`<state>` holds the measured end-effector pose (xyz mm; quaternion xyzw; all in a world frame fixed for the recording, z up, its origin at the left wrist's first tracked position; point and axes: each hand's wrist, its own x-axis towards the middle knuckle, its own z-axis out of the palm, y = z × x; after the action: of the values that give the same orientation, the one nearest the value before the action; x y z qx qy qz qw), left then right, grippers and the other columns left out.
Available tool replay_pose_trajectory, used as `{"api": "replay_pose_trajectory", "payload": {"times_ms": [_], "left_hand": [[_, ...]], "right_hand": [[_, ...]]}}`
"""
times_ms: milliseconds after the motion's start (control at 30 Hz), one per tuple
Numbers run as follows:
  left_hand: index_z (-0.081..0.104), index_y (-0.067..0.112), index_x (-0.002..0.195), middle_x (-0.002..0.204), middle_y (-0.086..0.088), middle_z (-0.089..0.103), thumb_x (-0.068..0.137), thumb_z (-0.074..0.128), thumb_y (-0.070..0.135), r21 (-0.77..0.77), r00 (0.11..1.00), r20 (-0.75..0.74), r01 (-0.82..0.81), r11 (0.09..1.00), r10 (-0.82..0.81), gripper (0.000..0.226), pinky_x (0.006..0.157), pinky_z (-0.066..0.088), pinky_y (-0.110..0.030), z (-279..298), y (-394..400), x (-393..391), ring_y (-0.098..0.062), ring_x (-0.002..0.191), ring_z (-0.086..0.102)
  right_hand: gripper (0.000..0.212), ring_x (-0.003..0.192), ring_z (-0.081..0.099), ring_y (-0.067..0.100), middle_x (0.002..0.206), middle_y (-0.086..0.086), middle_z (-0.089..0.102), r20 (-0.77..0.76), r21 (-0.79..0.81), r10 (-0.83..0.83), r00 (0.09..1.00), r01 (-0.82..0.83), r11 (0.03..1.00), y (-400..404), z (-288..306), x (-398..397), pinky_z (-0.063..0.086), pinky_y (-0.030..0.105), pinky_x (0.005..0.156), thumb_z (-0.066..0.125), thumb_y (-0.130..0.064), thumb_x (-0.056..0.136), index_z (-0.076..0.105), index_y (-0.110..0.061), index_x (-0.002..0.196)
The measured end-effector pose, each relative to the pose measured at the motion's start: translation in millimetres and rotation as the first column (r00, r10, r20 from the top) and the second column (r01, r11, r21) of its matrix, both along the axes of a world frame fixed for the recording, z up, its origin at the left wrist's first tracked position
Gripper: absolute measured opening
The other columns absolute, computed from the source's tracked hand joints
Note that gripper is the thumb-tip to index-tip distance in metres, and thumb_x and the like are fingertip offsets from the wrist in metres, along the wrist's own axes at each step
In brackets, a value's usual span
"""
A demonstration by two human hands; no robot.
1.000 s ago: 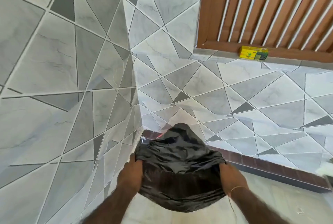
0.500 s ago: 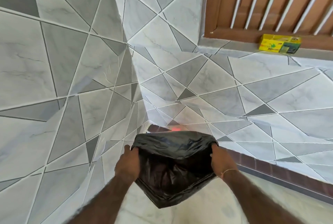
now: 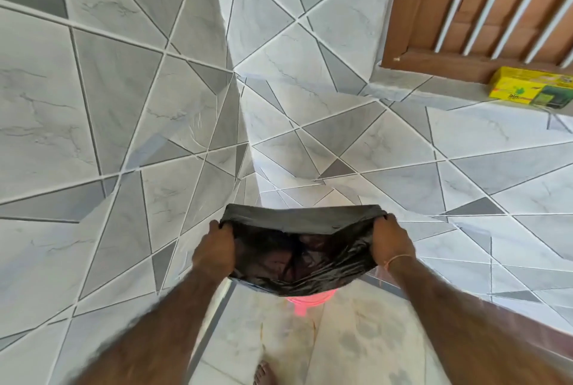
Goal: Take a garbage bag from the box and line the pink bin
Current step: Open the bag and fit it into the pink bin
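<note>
A black garbage bag (image 3: 297, 248) is stretched wide open between my two hands in the room's tiled corner. My left hand (image 3: 215, 249) grips its left edge and my right hand (image 3: 391, 243) grips its right edge. Just below the bag a small part of the pink bin (image 3: 305, 301) shows, mostly hidden by the bag. The yellow and green garbage bag box (image 3: 531, 88) lies on the ledge under the wooden window frame at the far right.
Grey triangle-patterned tiled walls meet in a corner (image 3: 238, 124) straight ahead. A brown wooden frame with white bars (image 3: 483, 12) fills the upper right. A dark red skirting strip (image 3: 465, 307) runs along the right wall. My bare foot (image 3: 263, 373) stands on the pale floor.
The bag has gone from bunched to pulled taut and wide between my hands. The pink bin now shows beneath the bag instead of behind it. The view has shifted left.
</note>
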<state>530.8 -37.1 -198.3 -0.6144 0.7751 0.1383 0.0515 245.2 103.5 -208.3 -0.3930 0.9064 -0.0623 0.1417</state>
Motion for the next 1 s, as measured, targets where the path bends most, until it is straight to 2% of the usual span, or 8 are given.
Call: {"api": "replay_pose_trajectory", "payload": {"times_ms": [167,233,400,533,633,733,900,1000], "left_hand": [[0.039,0.013,0.13,0.126,-0.012,0.048,0.094,0.047,0.028,0.075,0.993,-0.098,-0.056,0.996,0.063,0.04,0.095,0.048,-0.049,-3,-41,0,-0.039,0.111,0.057],[0.035,0.015,0.133,0.13,-0.012,0.049,0.094,0.049,0.033,0.085,0.995,-0.101,0.001,0.996,0.008,0.045,0.097,0.048,-0.047,-7,-50,0,-0.036,0.113,0.057],[0.037,0.014,0.133,0.136,-0.014,0.05,0.101,0.03,0.033,0.198,0.979,-0.18,-0.054,0.979,0.09,0.038,0.106,0.041,-0.05,-14,-71,10,-0.038,0.121,0.053],[0.032,0.018,0.141,0.141,-0.014,0.046,0.099,0.041,0.03,0.279,0.991,-0.131,0.036,0.96,0.001,0.045,0.109,0.039,-0.048,-21,-96,13,-0.037,0.127,0.05],[0.021,0.03,0.144,0.141,-0.011,0.045,0.088,0.057,0.039,0.287,0.989,-0.113,0.123,0.95,-0.094,0.067,0.104,0.045,-0.05,-25,-114,14,-0.037,0.122,0.054],[0.011,0.037,0.146,0.142,-0.011,0.04,0.081,0.062,0.044,0.281,0.985,-0.061,0.175,0.944,-0.164,0.083,0.102,0.047,-0.05,-20,-120,12,-0.039,0.121,0.054],[0.011,0.038,0.146,0.144,-0.009,0.037,0.081,0.066,0.042,0.27,0.976,-0.057,0.218,0.938,-0.21,0.085,0.101,0.048,-0.049,-24,-127,7,-0.038,0.123,0.053],[0.009,0.039,0.145,0.144,-0.009,0.037,0.081,0.068,0.035,0.27,0.968,-0.021,0.245,0.931,-0.249,0.086,0.099,0.049,-0.049,-33,-129,1,-0.037,0.122,0.054]], "right_hand": [[0.037,0.112,0.059,0.042,0.127,0.016,0.052,-0.014,0.057,-0.009,1.0,0.01,0.998,-39,2,12,0.048,0.046,0.093,0.039,-0.02,0.092,0.047,-0.011,0.127],[0.036,0.113,0.059,0.041,0.126,0.016,0.056,-0.027,0.083,-0.009,1.0,0.011,0.996,-49,-2,17,0.048,0.045,0.093,0.038,-0.02,0.092,0.045,-0.014,0.127],[0.036,0.114,0.06,0.037,0.125,0.014,0.061,0.002,0.179,-0.016,1.0,0.015,0.984,-70,-13,39,0.049,0.042,0.092,0.035,-0.018,0.092,0.047,-0.016,0.125],[0.042,0.116,0.06,0.036,0.127,0.015,0.062,0.1,0.317,0.047,0.994,-0.077,0.945,-87,-11,44,0.049,0.041,0.094,0.044,-0.021,0.087,0.046,-0.017,0.129],[0.059,0.116,0.059,0.037,0.129,0.018,0.061,0.189,0.301,0.09,0.978,-0.145,0.942,-105,-4,42,0.049,0.041,0.096,0.047,-0.027,0.081,0.036,-0.027,0.139],[0.073,0.117,0.058,0.039,0.131,0.019,0.059,0.224,0.263,0.093,0.97,-0.152,0.953,-118,0,45,0.049,0.043,0.098,0.045,-0.03,0.077,0.02,-0.041,0.145],[0.075,0.113,0.06,0.039,0.125,0.017,0.063,0.228,0.259,0.1,0.969,-0.159,0.953,-134,-6,49,0.052,0.044,0.094,0.05,-0.025,0.075,0.024,-0.038,0.145],[0.083,0.116,0.059,0.039,0.13,0.019,0.059,0.263,0.297,0.114,0.958,-0.193,0.935,-135,-8,58,0.051,0.042,0.096,0.056,-0.018,0.079,0.016,-0.034,0.15]]}}
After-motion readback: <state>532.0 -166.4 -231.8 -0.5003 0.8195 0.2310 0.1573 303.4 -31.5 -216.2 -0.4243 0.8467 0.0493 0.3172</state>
